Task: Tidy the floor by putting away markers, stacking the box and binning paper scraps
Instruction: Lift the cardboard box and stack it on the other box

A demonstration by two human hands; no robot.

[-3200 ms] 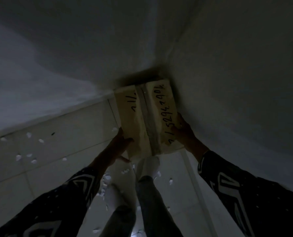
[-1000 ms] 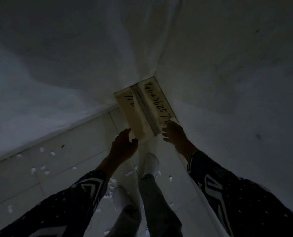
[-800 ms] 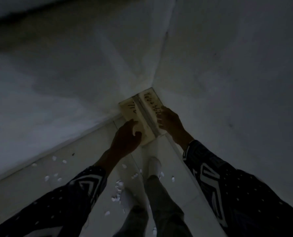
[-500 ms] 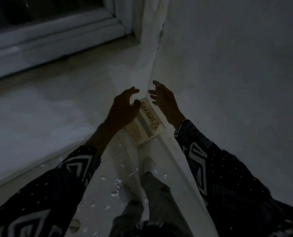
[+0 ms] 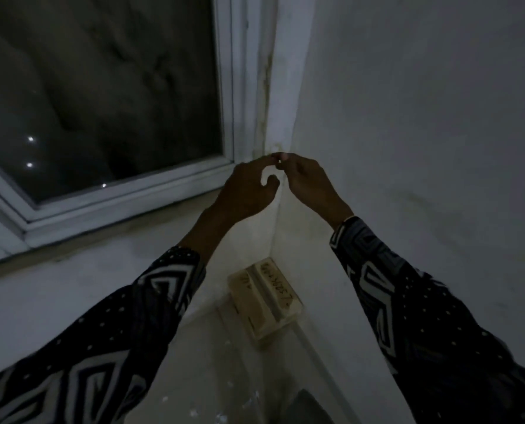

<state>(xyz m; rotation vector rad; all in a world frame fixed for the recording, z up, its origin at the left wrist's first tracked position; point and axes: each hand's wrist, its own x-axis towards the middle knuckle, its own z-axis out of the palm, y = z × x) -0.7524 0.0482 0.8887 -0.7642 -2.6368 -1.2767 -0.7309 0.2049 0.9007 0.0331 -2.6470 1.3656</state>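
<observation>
We are raising our left hand (image 5: 245,194) and right hand (image 5: 307,183), fingers loosely curled and grasping nothing, so we are risking treading on the dim floor's paper scraps (image 5: 224,419) beside the box (image 5: 266,302).

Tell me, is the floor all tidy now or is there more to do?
Not yet. Done: the box sits in the corner where the walls meet, and neither hand touches it. In hand: nothing that I can make out; the left hand and right hand are raised with fingertips meeting near the window. Left: paper scraps lie on the floor. No markers or bin show.
</observation>
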